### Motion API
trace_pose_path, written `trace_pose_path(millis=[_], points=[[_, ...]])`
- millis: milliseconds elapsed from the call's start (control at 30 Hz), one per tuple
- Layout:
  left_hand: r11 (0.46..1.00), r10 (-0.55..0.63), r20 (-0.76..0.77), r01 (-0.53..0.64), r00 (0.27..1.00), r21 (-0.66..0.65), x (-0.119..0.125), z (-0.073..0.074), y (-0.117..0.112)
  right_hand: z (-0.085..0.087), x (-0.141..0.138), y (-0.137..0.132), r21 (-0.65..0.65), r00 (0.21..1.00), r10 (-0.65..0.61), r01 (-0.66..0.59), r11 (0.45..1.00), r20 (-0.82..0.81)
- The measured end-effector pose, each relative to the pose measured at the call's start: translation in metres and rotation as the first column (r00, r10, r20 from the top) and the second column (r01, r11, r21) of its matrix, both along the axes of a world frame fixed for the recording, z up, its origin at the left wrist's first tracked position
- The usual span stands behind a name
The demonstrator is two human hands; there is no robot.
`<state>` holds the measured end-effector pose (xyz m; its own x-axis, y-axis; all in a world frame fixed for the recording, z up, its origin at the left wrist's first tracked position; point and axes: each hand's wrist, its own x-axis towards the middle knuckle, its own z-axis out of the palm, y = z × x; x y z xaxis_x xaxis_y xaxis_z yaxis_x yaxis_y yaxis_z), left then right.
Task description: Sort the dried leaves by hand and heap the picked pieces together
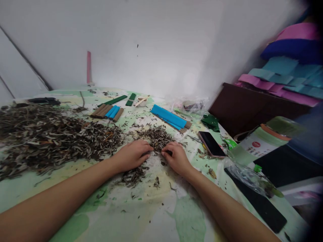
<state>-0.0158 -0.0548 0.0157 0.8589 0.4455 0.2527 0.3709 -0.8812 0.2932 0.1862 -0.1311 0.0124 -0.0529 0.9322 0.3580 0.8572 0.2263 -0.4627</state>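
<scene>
My left hand (133, 155) and my right hand (175, 157) rest close together on the table (151, 215), both with fingers curled in a pinch at the near edge of a small heap of dried leaves (156, 136). What the fingertips hold is hidden among the leaves between them. Loose bits of leaf (132, 174) lie under my left wrist. A much bigger pile of dried leaves (47, 137) spreads over the left of the table.
Behind the heap lie brown and blue rolled tubes (108, 111), green strips (118, 99) and a blue sheet (168, 116). A phone (211, 144), a lidded jar (262, 141) on its side and a black slab (259, 201) are at right. Folded cloth (290, 74) is stacked behind.
</scene>
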Motion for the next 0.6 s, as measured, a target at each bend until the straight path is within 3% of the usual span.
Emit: trace_pose_path(millis=[133, 300, 467, 600], points=[[1.000, -0.001, 0.005, 0.001, 1.000, -0.001, -0.001, -0.001, 0.001, 0.004, -0.002, -0.004, 0.066, 1.000, -0.020, 0.021, 0.998, -0.011], [1.000, -0.014, 0.028, 0.014, 1.000, 0.001, -0.001, -0.001, 0.002, 0.017, -0.003, 0.000, 0.083, 0.991, -0.040, 0.030, 0.996, 0.127], [1.000, 0.006, 0.025, -0.007, 1.000, 0.027, -0.001, 0.000, 0.002, 0.031, -0.009, 0.027, -0.005, 0.914, 0.032, -0.033, 0.999, 0.404], [1.000, 0.011, 0.021, -0.011, 1.000, 0.022, -0.002, -0.001, 0.002, 0.027, -0.010, 0.044, -0.064, 0.910, 0.048, -0.024, 0.998, 0.412]])
